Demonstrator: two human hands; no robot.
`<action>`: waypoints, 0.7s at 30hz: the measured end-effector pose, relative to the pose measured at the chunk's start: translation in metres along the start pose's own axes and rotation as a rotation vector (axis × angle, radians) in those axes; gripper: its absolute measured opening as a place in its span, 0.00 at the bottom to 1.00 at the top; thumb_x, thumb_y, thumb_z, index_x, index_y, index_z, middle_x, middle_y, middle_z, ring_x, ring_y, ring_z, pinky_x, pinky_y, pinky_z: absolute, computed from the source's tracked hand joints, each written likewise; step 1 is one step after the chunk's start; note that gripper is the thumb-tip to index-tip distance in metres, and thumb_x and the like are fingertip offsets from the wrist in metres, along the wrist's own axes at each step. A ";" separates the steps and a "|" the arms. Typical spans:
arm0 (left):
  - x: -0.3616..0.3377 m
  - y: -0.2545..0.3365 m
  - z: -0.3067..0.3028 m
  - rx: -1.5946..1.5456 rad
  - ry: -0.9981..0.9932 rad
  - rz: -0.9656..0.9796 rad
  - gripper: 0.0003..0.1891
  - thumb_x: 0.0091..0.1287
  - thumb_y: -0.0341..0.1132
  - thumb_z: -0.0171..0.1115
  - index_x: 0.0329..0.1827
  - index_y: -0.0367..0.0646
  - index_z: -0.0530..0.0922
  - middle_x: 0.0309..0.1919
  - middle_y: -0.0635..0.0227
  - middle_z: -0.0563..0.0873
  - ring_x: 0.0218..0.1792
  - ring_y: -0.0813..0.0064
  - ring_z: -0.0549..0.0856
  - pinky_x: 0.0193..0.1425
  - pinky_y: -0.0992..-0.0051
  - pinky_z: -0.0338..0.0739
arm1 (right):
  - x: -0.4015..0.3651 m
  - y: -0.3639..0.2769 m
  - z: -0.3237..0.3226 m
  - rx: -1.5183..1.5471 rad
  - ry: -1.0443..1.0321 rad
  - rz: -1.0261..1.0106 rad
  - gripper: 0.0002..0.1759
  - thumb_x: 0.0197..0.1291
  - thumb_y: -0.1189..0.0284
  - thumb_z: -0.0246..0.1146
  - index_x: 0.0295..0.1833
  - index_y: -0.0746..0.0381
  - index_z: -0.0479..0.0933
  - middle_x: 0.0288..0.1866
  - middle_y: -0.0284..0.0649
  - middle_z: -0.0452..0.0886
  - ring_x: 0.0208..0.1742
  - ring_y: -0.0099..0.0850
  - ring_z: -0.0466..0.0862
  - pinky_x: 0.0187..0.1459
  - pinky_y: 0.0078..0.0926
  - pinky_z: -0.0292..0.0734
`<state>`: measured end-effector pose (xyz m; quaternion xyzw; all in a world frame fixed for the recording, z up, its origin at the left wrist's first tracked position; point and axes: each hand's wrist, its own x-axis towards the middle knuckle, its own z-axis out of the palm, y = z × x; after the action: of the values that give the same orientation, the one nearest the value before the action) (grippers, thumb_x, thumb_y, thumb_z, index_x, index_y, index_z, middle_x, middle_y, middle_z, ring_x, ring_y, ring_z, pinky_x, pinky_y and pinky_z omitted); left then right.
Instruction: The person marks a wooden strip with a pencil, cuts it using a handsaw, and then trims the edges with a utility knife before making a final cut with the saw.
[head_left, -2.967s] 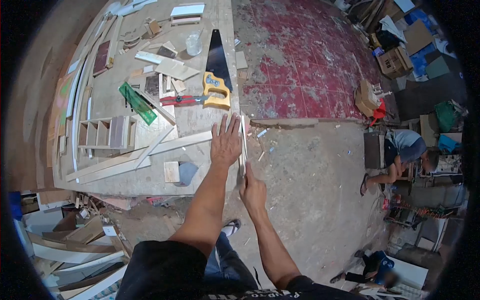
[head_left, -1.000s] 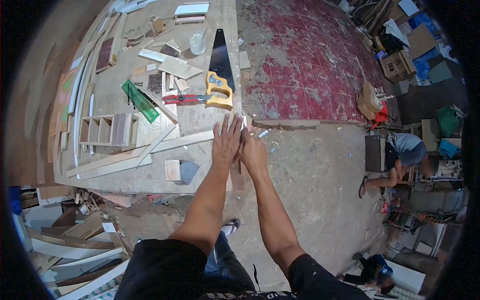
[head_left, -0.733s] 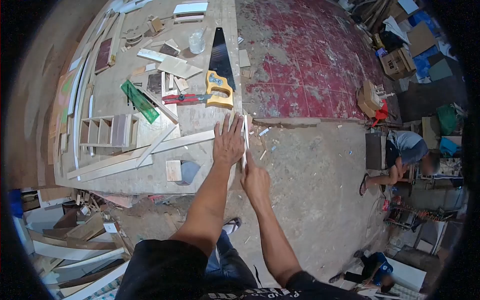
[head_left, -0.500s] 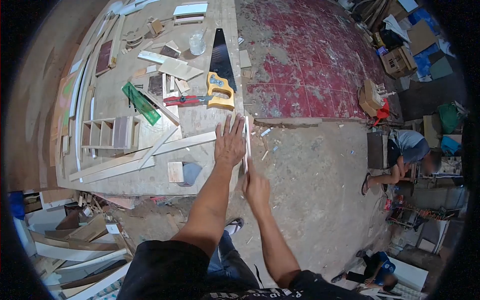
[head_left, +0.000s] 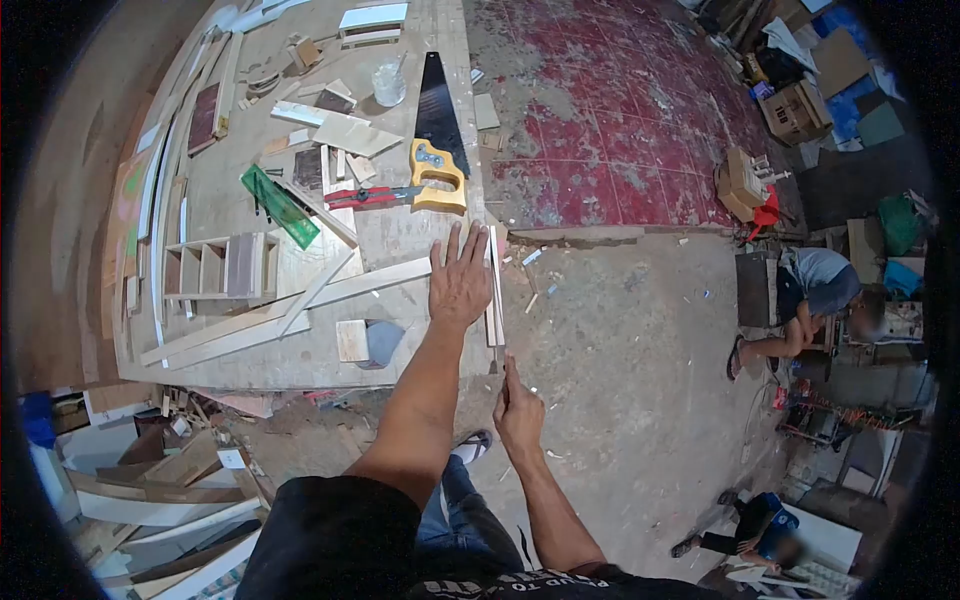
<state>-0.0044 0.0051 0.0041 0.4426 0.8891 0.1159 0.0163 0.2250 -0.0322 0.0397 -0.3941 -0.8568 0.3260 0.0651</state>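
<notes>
My left hand [head_left: 461, 280] lies flat with fingers spread, at the table's right edge. It rests over the end of a long pale wood strip [head_left: 372, 284] and right beside a narrow white-edged strip [head_left: 495, 285] along that edge. My right hand [head_left: 521, 415] is closed just off the table's corner, index finger stretched forward along a thin bladed tool [head_left: 502, 353]. Most of that tool is hidden in the fist, and its exact kind does not show. Beyond my left hand lie a handsaw [head_left: 438, 178] with a yellow handle and a red utility knife [head_left: 372, 198].
The worktable [head_left: 240, 368] carries a green tray [head_left: 280, 207], a small compartment box [head_left: 222, 266], a block [head_left: 352, 342], a clear cup [head_left: 389, 85] and wood offcuts. Scrap wood [head_left: 165, 490] piles up at lower left. Two people sit working at the right.
My right hand has drawn back toward me along the table edge, away from the narrow strip. My left hand stays flat in place.
</notes>
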 end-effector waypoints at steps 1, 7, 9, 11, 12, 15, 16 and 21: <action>0.003 0.000 -0.001 -0.002 -0.008 0.001 0.34 0.74 0.40 0.52 0.84 0.46 0.62 0.85 0.69 0.61 0.85 0.62 0.56 0.84 0.49 0.48 | 0.000 0.001 -0.001 0.003 -0.014 0.018 0.41 0.63 0.80 0.62 0.83 0.51 0.64 0.32 0.54 0.84 0.30 0.51 0.86 0.36 0.48 0.81; 0.004 0.001 -0.002 -0.010 -0.022 -0.008 0.34 0.73 0.40 0.51 0.84 0.45 0.61 0.85 0.68 0.60 0.85 0.60 0.56 0.84 0.48 0.49 | 0.008 0.004 0.007 0.073 0.180 -0.121 0.39 0.66 0.77 0.62 0.83 0.50 0.64 0.30 0.51 0.82 0.29 0.49 0.85 0.32 0.47 0.80; 0.002 0.003 0.001 -0.013 -0.005 -0.005 0.34 0.73 0.40 0.51 0.84 0.45 0.61 0.85 0.68 0.60 0.85 0.60 0.56 0.84 0.48 0.49 | 0.012 0.005 0.005 0.037 0.155 -0.111 0.38 0.66 0.77 0.63 0.82 0.52 0.65 0.29 0.51 0.82 0.28 0.49 0.85 0.31 0.48 0.79; 0.005 0.000 0.003 -0.010 0.016 -0.009 0.34 0.73 0.40 0.51 0.83 0.44 0.62 0.85 0.68 0.60 0.85 0.60 0.56 0.84 0.48 0.49 | 0.022 0.001 0.007 0.006 0.125 -0.108 0.37 0.66 0.77 0.63 0.82 0.53 0.65 0.28 0.51 0.82 0.26 0.49 0.85 0.30 0.48 0.79; 0.004 0.000 0.001 0.001 0.005 -0.004 0.34 0.74 0.40 0.50 0.83 0.44 0.62 0.85 0.68 0.60 0.85 0.60 0.56 0.84 0.48 0.49 | 0.030 -0.005 0.004 -0.021 0.115 -0.103 0.35 0.67 0.75 0.62 0.80 0.55 0.67 0.28 0.52 0.83 0.26 0.50 0.84 0.30 0.48 0.79; 0.005 0.002 -0.003 0.007 -0.033 -0.007 0.34 0.75 0.41 0.49 0.85 0.44 0.60 0.86 0.68 0.59 0.85 0.60 0.55 0.84 0.48 0.48 | 0.085 -0.024 -0.007 -0.081 0.086 -0.076 0.29 0.68 0.71 0.61 0.75 0.60 0.74 0.29 0.55 0.85 0.26 0.53 0.85 0.31 0.51 0.79; 0.006 0.001 -0.001 0.031 -0.051 -0.010 0.35 0.75 0.42 0.49 0.85 0.46 0.58 0.86 0.69 0.56 0.86 0.61 0.53 0.84 0.48 0.47 | 0.113 -0.032 -0.007 -0.098 0.075 -0.086 0.28 0.68 0.70 0.61 0.73 0.60 0.75 0.29 0.56 0.85 0.28 0.53 0.86 0.32 0.52 0.80; 0.006 -0.005 0.013 0.043 -0.065 -0.005 0.35 0.76 0.43 0.47 0.86 0.48 0.55 0.87 0.71 0.55 0.86 0.62 0.51 0.85 0.48 0.46 | 0.146 -0.060 -0.028 -0.222 0.011 -0.078 0.27 0.68 0.67 0.62 0.71 0.61 0.76 0.29 0.59 0.85 0.33 0.55 0.89 0.36 0.54 0.82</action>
<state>-0.0098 0.0095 -0.0089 0.4441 0.8915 0.0821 0.0359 0.0979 0.0583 0.0771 -0.3670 -0.9020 0.2244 0.0384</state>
